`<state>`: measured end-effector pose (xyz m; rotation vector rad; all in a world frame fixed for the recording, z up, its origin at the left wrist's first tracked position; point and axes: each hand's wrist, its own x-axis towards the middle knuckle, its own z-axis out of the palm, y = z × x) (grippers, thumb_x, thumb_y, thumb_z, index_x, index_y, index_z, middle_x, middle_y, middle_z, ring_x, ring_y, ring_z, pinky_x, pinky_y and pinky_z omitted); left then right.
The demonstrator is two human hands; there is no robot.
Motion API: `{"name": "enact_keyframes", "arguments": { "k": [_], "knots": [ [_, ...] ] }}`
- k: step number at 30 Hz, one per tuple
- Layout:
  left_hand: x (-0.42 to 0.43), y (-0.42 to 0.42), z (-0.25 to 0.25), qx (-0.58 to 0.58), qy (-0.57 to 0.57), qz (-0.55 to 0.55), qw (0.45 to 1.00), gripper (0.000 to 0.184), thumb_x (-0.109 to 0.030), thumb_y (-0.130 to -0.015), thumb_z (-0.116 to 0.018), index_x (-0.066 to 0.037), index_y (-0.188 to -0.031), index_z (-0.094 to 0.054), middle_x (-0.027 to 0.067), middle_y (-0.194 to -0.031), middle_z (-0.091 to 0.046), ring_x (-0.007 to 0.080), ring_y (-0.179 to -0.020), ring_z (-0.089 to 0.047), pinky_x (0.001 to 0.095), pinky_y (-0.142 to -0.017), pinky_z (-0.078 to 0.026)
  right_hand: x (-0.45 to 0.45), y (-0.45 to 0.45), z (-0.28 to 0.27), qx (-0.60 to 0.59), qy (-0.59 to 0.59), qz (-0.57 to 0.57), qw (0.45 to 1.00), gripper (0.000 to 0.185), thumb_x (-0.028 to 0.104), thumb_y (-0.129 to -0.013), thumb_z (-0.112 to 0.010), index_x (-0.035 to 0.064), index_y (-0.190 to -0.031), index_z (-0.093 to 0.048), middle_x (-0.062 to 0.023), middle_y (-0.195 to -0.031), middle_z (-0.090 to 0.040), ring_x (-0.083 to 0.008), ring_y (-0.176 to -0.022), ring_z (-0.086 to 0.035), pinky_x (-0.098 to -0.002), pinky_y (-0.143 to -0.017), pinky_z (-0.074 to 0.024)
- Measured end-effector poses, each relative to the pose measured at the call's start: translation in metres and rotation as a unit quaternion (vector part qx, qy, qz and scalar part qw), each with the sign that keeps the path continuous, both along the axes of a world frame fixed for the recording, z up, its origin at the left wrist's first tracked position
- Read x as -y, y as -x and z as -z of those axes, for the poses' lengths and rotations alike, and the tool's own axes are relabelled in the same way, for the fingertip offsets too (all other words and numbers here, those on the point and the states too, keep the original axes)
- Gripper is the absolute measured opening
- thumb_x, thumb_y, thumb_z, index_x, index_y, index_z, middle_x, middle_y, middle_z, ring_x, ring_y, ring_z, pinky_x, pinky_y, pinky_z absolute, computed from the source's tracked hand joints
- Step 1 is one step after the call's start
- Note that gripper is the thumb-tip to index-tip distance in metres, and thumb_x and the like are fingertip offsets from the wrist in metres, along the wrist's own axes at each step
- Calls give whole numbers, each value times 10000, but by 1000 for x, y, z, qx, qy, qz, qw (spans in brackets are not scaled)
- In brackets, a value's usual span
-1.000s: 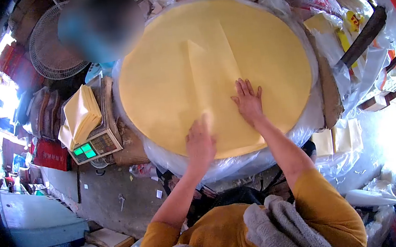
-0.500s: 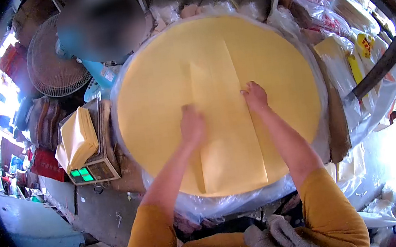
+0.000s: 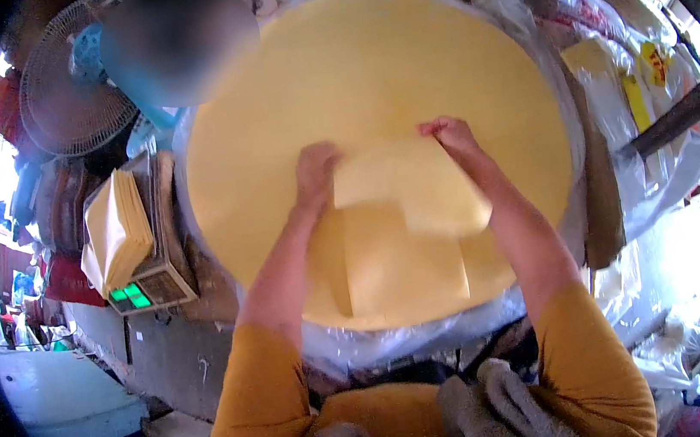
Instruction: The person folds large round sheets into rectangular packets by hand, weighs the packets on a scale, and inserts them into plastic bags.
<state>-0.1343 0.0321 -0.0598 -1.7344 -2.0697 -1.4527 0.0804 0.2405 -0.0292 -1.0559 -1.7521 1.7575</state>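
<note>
A large round yellow sheet (image 3: 266,90) lies spread before me, apparently on top of others like it. Its middle is folded into a long strip (image 3: 404,277) running towards my body. The far part of that strip is doubled back towards me as a lifted, blurred flap (image 3: 442,191). My left hand (image 3: 316,172) is closed at the flap's far left corner, its fingers partly smeared. At the far right corner my right hand (image 3: 453,135) pinches the sheet between thumb and fingers.
To the left, folded yellow sheets (image 3: 120,232) sit on a scale (image 3: 159,288) with a green display. A fan (image 3: 72,86) stands behind it. Clear plastic (image 3: 415,336) sticks out under the round sheet. Plastic-wrapped packs (image 3: 602,77) and a dark bar (image 3: 683,107) are at the right.
The strip's far end has been brought back over its near part, forming a flap. My hands have gone from the strip's sides to the flap's far corners. The view has shifted slightly.
</note>
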Motion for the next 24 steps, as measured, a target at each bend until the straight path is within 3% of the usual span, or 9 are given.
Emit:
{"name": "enact_keyframes", "arguments": {
  "k": [2, 3, 5, 8, 11, 14, 18, 21, 24],
  "knots": [
    [21, -11, -31, -131, 129, -5, 983, 235, -25, -789, -509, -18, -1001, -607, 145, -1192, -532, 302, -1090, -497, 368, -942, -403, 12, -17, -6, -38, -23, -9, 999, 228, 55, -785, -578, -7, -1004, -588, -89, -896, -636, -171, -833, -610, -293, -738, -487],
    [35, -23, -42, -105, 153, -3, 983, 276, -35, -785, -513, -24, -1051, -586, 153, -1227, -503, 307, -1134, -461, 370, -972, -370, 20, -28, -8, -58, -39, -14, 997, 259, 108, -799, -578, -8, -1030, -597, -83, -903, -644, -175, -855, -611, -298, -771, -475],
    [55, -43, -57, -59, 192, -4, 980, 374, -55, -778, -522, -36, -1151, -544, 169, -1298, -443, 318, -1221, -390, 375, -1032, -302, 38, -51, -4, 38, -110, 25, 993, 327, 149, -790, -605, 5, -1081, -572, -96, -923, -642, -179, -843, -610, -307, -759, -479],
    [104, -100, -44, 38, 146, 31, 988, 493, -128, -814, -519, -57, -1290, -411, 161, -1378, -334, 314, -1297, -272, 394, -1069, -226, 93, -88, -30, 153, -208, 17, 966, 442, 179, -764, -665, 13, -1149, -525, -89, -958, -624, -150, -832, -599, -287, -725, -490],
    [125, -143, -47, -61, 198, -13, 978, 547, -256, -868, -511, -22, -1326, -323, 164, -1407, -262, 337, -1309, -229, 448, -1063, -211, 131, -96, -40, 210, -223, 7, 952, 537, 197, -727, -709, 31, -1192, -497, -91, -979, -611, -147, -817, -599, -277, -710, -495],
    [126, -153, -61, -122, 222, -14, 967, 562, -312, -868, -508, -46, -1330, -328, 155, -1424, -223, 342, -1316, -207, 512, -1056, -174, 151, -95, -42, 226, -246, 8, 942, 588, 182, -700, -718, 54, -1221, -477, -108, -1030, -593, -186, -846, -598, -295, -737, -491],
    [126, -150, -48, -153, 190, -13, 970, 503, -317, -853, -525, -41, -1260, -420, 159, -1352, -337, 335, -1269, -292, 523, -1036, -209, 172, -102, -39, 264, -411, -20, 873, 559, 116, -736, -649, 87, -1255, -444, -122, -1222, -493, -256, -1089, -505, -375, -892, -428],
    [124, -150, -41, -172, 195, -7, 966, 461, -325, -845, -529, -25, -1191, -481, 160, -1288, -408, 332, -1226, -345, 515, -1026, -231, 182, -107, -44, 271, -624, -104, 725, 499, 92, -800, -537, 100, -1281, -405, -98, -1356, -364, -270, -1275, -310, -461, -1011, -294],
    [125, -149, -48, -176, 215, 17, 960, 486, -364, -831, -531, -8, -1160, -500, 163, -1257, -436, 332, -1208, -363, 512, -1022, -239, 178, -109, -11, 264, -572, -167, 758, 466, 73, -838, -449, 79, -1299, -383, -84, -1403, -300, -265, -1332, -207, -522, -1048, -179]
  ]
}}
